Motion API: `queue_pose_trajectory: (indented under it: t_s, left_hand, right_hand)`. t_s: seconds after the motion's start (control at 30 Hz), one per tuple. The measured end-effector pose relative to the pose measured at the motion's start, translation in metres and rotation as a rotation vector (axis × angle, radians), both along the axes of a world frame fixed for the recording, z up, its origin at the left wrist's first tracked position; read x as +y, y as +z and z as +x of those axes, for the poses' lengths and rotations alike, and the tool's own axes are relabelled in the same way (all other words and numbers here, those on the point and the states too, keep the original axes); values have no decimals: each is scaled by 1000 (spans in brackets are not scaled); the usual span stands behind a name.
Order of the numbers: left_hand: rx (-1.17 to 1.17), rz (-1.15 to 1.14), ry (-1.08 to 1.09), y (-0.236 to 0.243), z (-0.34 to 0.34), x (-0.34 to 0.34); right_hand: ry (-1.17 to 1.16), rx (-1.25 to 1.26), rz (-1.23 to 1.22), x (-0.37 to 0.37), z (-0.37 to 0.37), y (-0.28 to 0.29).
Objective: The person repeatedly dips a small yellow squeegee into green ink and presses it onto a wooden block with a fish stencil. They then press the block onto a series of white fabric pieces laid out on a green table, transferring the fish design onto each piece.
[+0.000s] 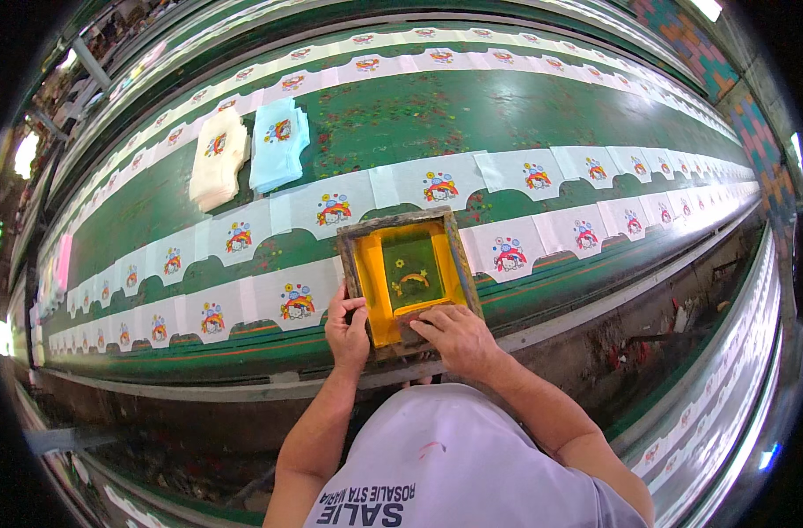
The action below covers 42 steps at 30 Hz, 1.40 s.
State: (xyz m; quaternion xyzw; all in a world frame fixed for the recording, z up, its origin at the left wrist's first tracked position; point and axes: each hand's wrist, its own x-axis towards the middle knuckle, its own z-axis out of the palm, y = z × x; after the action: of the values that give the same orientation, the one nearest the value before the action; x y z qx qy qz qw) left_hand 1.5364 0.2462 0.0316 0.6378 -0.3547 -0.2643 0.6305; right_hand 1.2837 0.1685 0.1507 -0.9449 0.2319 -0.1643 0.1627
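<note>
A wooden-edged printing screen point(462, 264) lies at the near edge of the green table, over the nearest row of white cloth pieces. Yellow ink coats the inner border of its mesh, and a small flower-and-arc design shows in the greenish window. My left hand point(347, 332) is closed on the frame's near left side, its fingers partly hidden. Inside the near end of the screen, my right hand point(459, 338) grips a squeegee point(411, 328), mostly covered by the fingers. A yellow band of ink lies just beyond it.
Rows of white cloth pieces point(334, 209) with colourful printed pictures run along the green table point(393, 114). Beyond the screen, at left, lie a cream cloth stack point(219, 163) and a light-blue one point(278, 145). Another table with printed pieces point(683, 431) stands at lower right.
</note>
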Motion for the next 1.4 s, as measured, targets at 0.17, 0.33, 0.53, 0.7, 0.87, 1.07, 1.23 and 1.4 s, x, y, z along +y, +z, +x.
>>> queue_pose_trajectory:
  t_s: [0.17, 0.33, 0.53, 0.7, 0.87, 1.07, 1.23, 1.4]
  left_hand:
    - [-92, 53, -16, 1, 0, 3]
    - [-92, 62, -6, 0, -1, 2]
    - [8, 29, -7, -5, -1, 1]
    - [44, 31, -3, -5, -1, 1]
    - [43, 7, -8, -2, -2, 2]
    - [-31, -19, 4, -2, -4, -2]
    - [-14, 22, -6, 1, -1, -1]
    - [-185, 50, 10, 10, -4, 1]
  right_hand:
    - [-2, 19, 12, -8, 7, -3]
    - [-16, -42, -19, -28, 23, -13]
    - [-59, 33, 11, -103, 62, -21]
    - [-107, 54, 4, -136, 83, -16]
    - [-76, 49, -6, -112, 72, -18]
    - [-33, 2, -18, -48, 46, -16]
    - [-42, 71, 24, -9, 28, -6]
    - [-35, 82, 122, 5, 17, 0]
